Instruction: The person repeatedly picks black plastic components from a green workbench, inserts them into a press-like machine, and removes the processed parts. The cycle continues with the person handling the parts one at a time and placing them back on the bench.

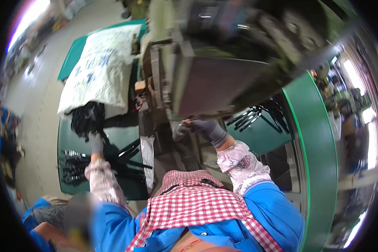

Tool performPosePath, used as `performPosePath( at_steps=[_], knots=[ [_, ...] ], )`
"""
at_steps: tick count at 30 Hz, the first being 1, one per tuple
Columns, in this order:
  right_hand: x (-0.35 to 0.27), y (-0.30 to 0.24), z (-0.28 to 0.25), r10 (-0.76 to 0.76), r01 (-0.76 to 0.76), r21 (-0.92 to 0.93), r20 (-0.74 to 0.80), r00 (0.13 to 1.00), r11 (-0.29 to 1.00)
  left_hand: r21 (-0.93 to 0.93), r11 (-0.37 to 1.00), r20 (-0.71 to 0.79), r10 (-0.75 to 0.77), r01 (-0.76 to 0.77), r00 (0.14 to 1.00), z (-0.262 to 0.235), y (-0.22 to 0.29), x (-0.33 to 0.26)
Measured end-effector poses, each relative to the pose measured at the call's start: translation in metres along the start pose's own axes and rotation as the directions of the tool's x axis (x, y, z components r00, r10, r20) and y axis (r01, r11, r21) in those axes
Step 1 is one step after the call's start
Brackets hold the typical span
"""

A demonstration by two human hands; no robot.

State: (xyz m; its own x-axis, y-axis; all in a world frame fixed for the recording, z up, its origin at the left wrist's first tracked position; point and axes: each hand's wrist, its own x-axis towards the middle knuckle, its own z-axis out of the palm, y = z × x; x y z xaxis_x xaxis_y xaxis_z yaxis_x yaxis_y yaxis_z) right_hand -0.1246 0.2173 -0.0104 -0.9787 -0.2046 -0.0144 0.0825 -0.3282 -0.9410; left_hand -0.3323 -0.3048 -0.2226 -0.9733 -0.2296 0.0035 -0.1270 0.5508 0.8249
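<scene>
Hands are working apart: left (95, 142) is gripping black rods (82, 161), right (197, 126) is closing on a part (178, 129) at the press (214, 84), likely feeding it.

Grey machine block (214, 84) overhanging the centre, narrow gap beneath it filled by the right hand (201, 126), heap of black metal parts (86, 119) and white sack (101, 67) crowding the left tray (71, 138), green curved guard (319, 168) walling the right.
</scene>
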Motion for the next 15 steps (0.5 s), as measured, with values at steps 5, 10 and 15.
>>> performPosePath(
  at_steps=[5, 10, 15],
  knots=[
    [0.001, -0.006, -0.013, 0.012, -0.07, -0.46, -0.128, 0.992, 0.885, -0.694, 0.716, 0.094, -0.022, 0.081, 0.995, -0.033, 0.094, -0.079],
    [0.016, -0.007, -0.004, -0.327, 0.303, -0.75, 0.123, 0.937, 0.588, -0.74, 0.576, 0.557, 0.235, 0.347, 0.797, -0.044, 0.17, -0.218],
    [0.001, 0.0, -0.001, -0.285, 0.139, -0.747, -0.071, 0.956, 0.651, -0.257, 0.849, 0.89, 0.021, 0.462, 0.455, -0.012, 0.249, -0.344]
  ],
)
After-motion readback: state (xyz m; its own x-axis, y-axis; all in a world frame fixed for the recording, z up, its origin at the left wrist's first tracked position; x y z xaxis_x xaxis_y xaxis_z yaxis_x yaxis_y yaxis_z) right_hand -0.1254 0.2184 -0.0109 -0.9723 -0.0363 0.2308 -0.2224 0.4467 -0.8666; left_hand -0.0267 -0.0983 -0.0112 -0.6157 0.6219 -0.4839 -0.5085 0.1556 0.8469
